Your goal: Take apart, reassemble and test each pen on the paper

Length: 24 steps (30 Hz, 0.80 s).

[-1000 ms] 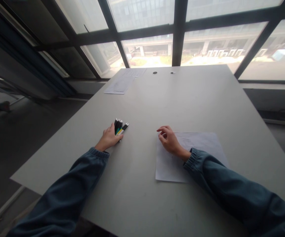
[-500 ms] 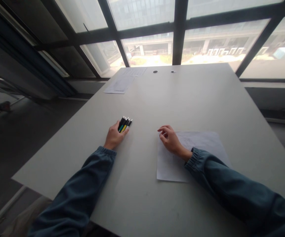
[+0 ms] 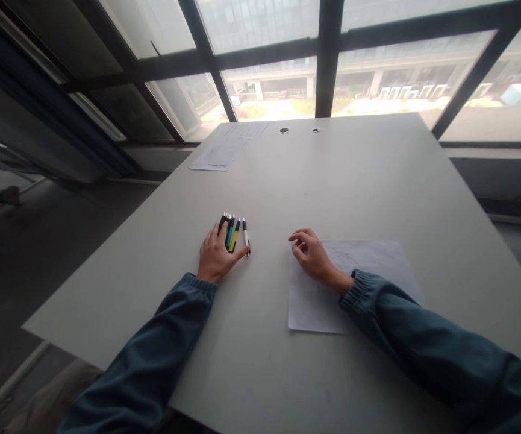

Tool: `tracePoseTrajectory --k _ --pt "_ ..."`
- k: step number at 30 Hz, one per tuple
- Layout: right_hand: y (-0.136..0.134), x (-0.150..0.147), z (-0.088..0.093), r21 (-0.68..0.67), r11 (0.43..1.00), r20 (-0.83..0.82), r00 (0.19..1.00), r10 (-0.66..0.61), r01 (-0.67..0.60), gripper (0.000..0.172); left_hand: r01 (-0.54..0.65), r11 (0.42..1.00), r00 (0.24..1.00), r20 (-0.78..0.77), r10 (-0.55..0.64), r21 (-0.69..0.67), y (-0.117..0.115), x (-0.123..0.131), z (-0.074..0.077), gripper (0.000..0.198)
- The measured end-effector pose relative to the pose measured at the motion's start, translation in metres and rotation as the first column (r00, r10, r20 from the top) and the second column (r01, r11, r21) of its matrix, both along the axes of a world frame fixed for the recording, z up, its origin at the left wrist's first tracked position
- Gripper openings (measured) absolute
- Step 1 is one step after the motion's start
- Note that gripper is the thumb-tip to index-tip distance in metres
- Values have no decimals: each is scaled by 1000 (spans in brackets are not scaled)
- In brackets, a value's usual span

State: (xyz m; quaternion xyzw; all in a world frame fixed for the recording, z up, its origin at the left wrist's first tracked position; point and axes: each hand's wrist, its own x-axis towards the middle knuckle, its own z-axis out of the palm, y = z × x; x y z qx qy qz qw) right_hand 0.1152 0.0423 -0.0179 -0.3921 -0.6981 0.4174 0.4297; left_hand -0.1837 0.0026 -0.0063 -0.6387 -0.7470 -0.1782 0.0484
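Note:
My left hand [image 3: 218, 254] lies open over several pens on the table, thumb spread away from the fingers. Its fingers rest on the black pens at the left and partly cover them. A green pen [image 3: 230, 234] and a yellow pen [image 3: 233, 240] lie fanned between fingers and thumb. The thumb tip touches a white pen [image 3: 246, 235] with a black grip, the rightmost one. My right hand [image 3: 311, 256] rests at the left edge of a white paper sheet [image 3: 314, 307], fingers loosely bent and apart, holding nothing. Faint marks show on the sheet; my right forearm covers part of it.
The white table [image 3: 332, 187] reaches to a dark-framed window [image 3: 329, 60]. More papers [image 3: 217, 154] lie at its far left corner. Two round cable holes, one of them a dark hole [image 3: 283, 131], sit near the far edge. A blue curtain [image 3: 61, 96] hangs at the left.
My left hand has loosened from the bunched pens and spread open. The pens have fanned out, with the white one now apart to the right. My right hand has stayed put.

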Motion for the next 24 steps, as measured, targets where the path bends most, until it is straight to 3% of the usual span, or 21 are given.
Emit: tracePoseTrajectory --k 7,13,19,24 --pt "0 0 0 11 1000 -1 1000 2 -2 20 -46 998 998 37 48 -51 8 19 11 97" --pt "0 0 0 16 1000 5 1000 4 -4 21 -139 985 990 8 140 -98 16 28 10 101" --pt "0 0 0 16 1000 7 1000 10 -10 21 -87 993 996 17 89 -86 22 7 7 85" --pt "0 -1 0 17 1000 2 1000 12 -12 21 81 996 995 63 -79 -27 16 -18 5 83"
